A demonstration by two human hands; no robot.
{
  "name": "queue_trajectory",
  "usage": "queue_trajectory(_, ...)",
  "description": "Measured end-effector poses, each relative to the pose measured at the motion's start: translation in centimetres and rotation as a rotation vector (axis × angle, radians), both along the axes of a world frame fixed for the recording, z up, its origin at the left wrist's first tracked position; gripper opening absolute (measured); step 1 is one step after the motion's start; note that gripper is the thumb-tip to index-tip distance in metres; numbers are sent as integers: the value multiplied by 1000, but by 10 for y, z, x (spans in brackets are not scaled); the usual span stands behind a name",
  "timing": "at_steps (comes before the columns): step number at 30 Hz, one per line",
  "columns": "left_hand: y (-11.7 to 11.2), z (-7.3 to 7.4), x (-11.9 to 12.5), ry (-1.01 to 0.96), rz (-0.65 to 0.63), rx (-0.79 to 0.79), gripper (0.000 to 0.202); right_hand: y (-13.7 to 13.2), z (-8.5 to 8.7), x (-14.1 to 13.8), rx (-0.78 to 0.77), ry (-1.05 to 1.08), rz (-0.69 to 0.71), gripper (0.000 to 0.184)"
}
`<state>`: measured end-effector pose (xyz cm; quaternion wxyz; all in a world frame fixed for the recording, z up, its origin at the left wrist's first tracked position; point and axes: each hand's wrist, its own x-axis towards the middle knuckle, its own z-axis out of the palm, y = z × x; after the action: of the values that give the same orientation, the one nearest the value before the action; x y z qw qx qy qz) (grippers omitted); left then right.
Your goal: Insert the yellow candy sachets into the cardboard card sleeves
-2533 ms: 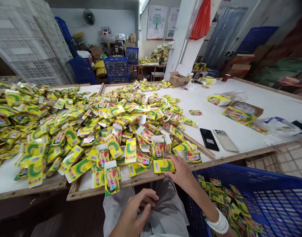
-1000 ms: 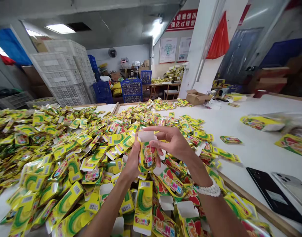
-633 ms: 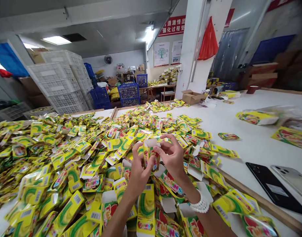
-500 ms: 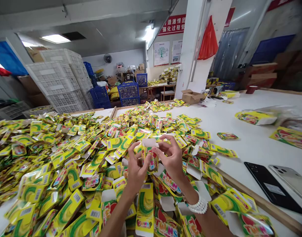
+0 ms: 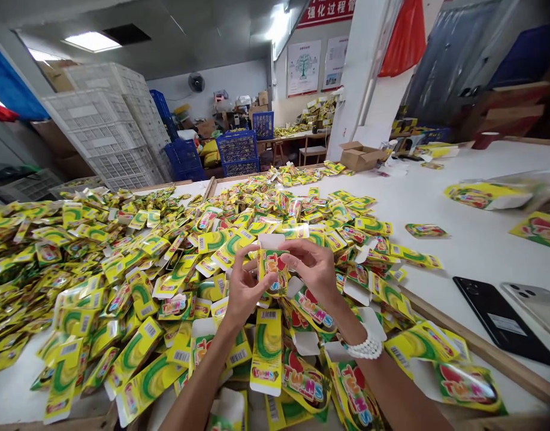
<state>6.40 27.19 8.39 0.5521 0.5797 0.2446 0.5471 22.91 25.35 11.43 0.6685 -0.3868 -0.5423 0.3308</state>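
Observation:
Between my hands stands a small yellow carton [image 5: 275, 272] printed with "TWINS", its white inner flap [image 5: 269, 240] raised at the top. My left hand [image 5: 248, 290] grips it from the left, thumb across the printed front and fingers behind. At the upper right edge my right hand [image 5: 314, 269], with a white bead bracelet [image 5: 365, 345] on its wrist, pinches the carton by its top. The fingertips behind it are partly hidden. Below and around both hands lie many similar cartons, such as one with a yellow-green back and barcode [image 5: 266, 350].
A wide heap of flat cartons [image 5: 135, 287] covers the left and middle table. Two phones [image 5: 504, 320] lie at right beyond a wooden strip [image 5: 486, 347]. Further back are an open cardboard box [image 5: 360, 157], a white pillar [image 5: 360, 78], white crates [image 5: 99, 129] and blue crates [image 5: 236, 149].
The view has shifted, so the background sits higher in it. Both hands still hold the carton; its front now faces me more squarely, and my right fingers have closed in over its top edge.

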Motion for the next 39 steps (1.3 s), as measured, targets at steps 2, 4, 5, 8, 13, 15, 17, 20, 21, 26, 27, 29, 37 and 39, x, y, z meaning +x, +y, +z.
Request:
queue_trajectory(2,-1,-1,0,41,15,1,69,0,0,1,7,-31,-6,26)
queue_trajectory(4,-1,-2,0,76,24,15,70,0,-1,2,9,-51,-12,24)
queue_trajectory(5,-2,-3,0,88,24,25,68,0,-2,2,9,-60,-17,24)
queue_trajectory(8,-3,-5,1,92,24,58,59,0,-3,2,2,-92,-28,24)
queue_trajectory(13,-4,-10,2,43,39,43,59,0,-2,6,-14,-76,112,33)
queue_trajectory(15,-3,-12,2,22,24,13,61,1,-3,8,-23,-38,164,34)
queue_trajectory(17,-2,-13,0,9,7,-15,62,3,-6,10,-57,-6,178,38)
queue_trajectory(20,0,-14,-2,-6,-25,-38,61,3,-8,11,-110,13,180,59)
queue_trajectory(21,1,-13,-3,-12,-39,-39,59,3,-8,10,-117,15,182,67)
queue_trajectory(26,0,-12,-1,-45,-90,-18,47,-1,-3,6,-126,43,234,80)
queue_trajectory(27,-1,-12,-1,-47,-86,-10,45,-1,-2,6,-118,49,240,76)
queue_trajectory(29,-3,-10,0,-38,-70,-9,42,-2,-2,5,-93,55,228,66)
queue_trajectory(37,-13,-3,5,1,42,38,36,0,-1,6,-19,-33,144,34)
queue_trajectory(39,-13,-4,6,5,61,57,38,0,-1,7,-11,-15,114,30)
